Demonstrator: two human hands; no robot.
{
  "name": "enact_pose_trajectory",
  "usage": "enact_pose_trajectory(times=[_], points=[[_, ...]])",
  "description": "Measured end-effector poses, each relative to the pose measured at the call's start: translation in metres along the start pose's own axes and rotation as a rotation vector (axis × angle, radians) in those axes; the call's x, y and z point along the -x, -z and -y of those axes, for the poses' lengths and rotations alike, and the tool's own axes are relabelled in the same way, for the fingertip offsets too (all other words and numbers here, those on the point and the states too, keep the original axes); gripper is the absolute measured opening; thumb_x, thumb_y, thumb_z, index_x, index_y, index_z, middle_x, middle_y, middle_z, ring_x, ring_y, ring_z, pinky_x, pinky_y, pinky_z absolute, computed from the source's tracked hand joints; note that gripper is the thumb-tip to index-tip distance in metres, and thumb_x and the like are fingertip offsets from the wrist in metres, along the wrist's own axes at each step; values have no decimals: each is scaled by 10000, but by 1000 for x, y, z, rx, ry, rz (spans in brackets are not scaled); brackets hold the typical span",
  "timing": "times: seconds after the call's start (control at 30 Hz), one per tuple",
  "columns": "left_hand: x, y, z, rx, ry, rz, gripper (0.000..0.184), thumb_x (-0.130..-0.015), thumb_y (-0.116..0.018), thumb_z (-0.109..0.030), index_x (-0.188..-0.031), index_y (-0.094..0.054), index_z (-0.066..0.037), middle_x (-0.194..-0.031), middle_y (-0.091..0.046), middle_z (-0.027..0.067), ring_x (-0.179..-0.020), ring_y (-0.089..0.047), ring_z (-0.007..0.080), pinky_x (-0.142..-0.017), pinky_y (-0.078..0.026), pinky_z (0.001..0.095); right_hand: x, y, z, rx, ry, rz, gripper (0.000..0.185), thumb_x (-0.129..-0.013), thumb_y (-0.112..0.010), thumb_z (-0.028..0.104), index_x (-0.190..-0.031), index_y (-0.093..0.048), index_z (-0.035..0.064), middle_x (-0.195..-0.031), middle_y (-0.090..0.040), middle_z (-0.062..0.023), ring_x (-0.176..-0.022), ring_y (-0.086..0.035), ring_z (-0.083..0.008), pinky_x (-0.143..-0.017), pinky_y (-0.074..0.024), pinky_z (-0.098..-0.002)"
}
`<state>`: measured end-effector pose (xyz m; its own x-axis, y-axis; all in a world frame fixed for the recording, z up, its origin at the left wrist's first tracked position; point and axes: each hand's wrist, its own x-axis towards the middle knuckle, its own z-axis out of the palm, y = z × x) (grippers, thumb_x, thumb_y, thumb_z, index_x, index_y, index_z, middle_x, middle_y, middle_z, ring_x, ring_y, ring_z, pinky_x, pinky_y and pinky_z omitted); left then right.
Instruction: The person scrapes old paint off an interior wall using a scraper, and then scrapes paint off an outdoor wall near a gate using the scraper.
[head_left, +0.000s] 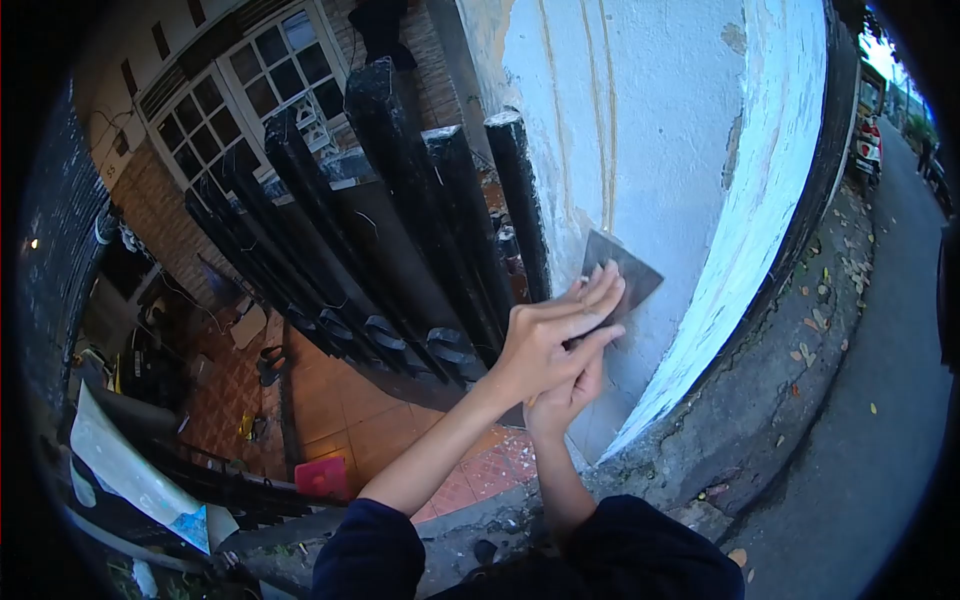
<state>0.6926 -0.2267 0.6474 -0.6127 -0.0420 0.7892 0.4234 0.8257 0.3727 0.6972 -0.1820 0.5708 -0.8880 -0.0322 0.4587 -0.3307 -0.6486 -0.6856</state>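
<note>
A wide, flat metal scraper [640, 281] lies with its blade against the pale, peeling wall [660, 120]. My left hand [556, 335] is over the tool, its fingers pressed together along the blade. Below it, my right hand [570, 398] is closed around the scraper's lower end; the handle is hidden by both hands. Above the blade, brown streaks run down the wall. The paint is cracked and flaking along the wall's right side.
A black slatted gate [400, 190] stands close on my left, with orange floor tiles [350, 400] behind it. A pink object [322, 477] lies low on the left. Right of the wall run a rough, leaf-strewn kerb [770, 400] and a road [890, 400].
</note>
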Motion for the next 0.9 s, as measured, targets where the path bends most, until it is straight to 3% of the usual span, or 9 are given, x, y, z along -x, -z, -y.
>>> enact_pose_trajectory(times=[0.1,0.2,0.43,0.6,0.63,0.7,0.83,0.87,0.9], points=[[4,-10,-2,12,29,-26,437,-747,-672,-110,-1167,-568,-48,-1195,-536,141,-1105,-522,256,-936,-440,331,-7,7,13,-88,-61,38,375,-957,-412,240,-1181,-461,-57,-971,-563,-62,-837,-517,-59,-678,-403,-177],[-20,-1,0,17,67,-142,425,-759,-666,-103,-1168,-568,-47,-1196,-531,151,-1104,-510,251,-906,-458,314,-35,-13,19,-106,4,48,268,-952,-436,177,-1073,-532,-41,-628,-476,29,-473,-426,-15,-392,-285,-178],[20,-20,-18,125,262,-111,396,-779,-630,-16,-1163,-546,32,-1206,-518,199,-1082,-540,241,-882,-447,263,-7,29,33,-98,-194,124,379,-960,-414,138,-1305,-407,-18,-604,-466,30,-423,-387,-6,-359,-270,-185],[6,-35,-28,238,523,-312,345,-835,-591,-45,-1161,-529,46,-1142,-570,190,-980,-545,94,-833,-444,230,-35,40,62,-90,-494,294,382,-966,-369,88,-1346,-374,45,-566,-460,32,-379,-357,-8,-332,-277,-177],[6,-36,-31,235,526,-306,345,-835,-591,-45,-1161,-529,46,-1142,-570,190,-980,-545,94,-833,-444,230,-37,40,66,-131,-540,313,386,-964,-368,82,-1348,-369,39,-567,-454,25,-379,-357,-17,-337,-287,-184],[7,-39,-38,211,521,-313,351,-833,-589,-109,-1154,-548,27,-1164,-529,216,-1099,-509,253,-882,-434,259,-35,43,73,-133,-544,310,391,-966,-360,85,-1356,-363,59,-567,-458,23,-376,-351,-16,-333,-288,-184],[-10,-32,-45,57,601,-279,336,-847,-574,-136,-1131,-558,41,-1044,-565,263,-917,-618,262,-707,-500,282,-43,35,84,-162,-661,246,385,-971,-355,106,-1353,-369,62,-572,-467,19,-373,-350,-14,-326,-287,-183],[-13,-31,-45,103,583,-325,343,-853,-580,-106,-1150,-531,57,-598,-319,-49,-561,-352,9,-432,-323,208,-44,33,83,-201,-663,258,379,-966,-369,107,-1341,-380,52,-578,-476,20,-361,-344,-12,-306,-276,-178],[-11,-31,-47,102,589,-322,343,-853,-580,-106,-1150,-531,57,-598,-319,-49,-561,-352,9,-432,-323,208,-45,32,82,-245,-659,274,375,-960,-382,109,-1328,-392,42,-584,-485,21,-348,-338,-10,-286,-264,-174]])
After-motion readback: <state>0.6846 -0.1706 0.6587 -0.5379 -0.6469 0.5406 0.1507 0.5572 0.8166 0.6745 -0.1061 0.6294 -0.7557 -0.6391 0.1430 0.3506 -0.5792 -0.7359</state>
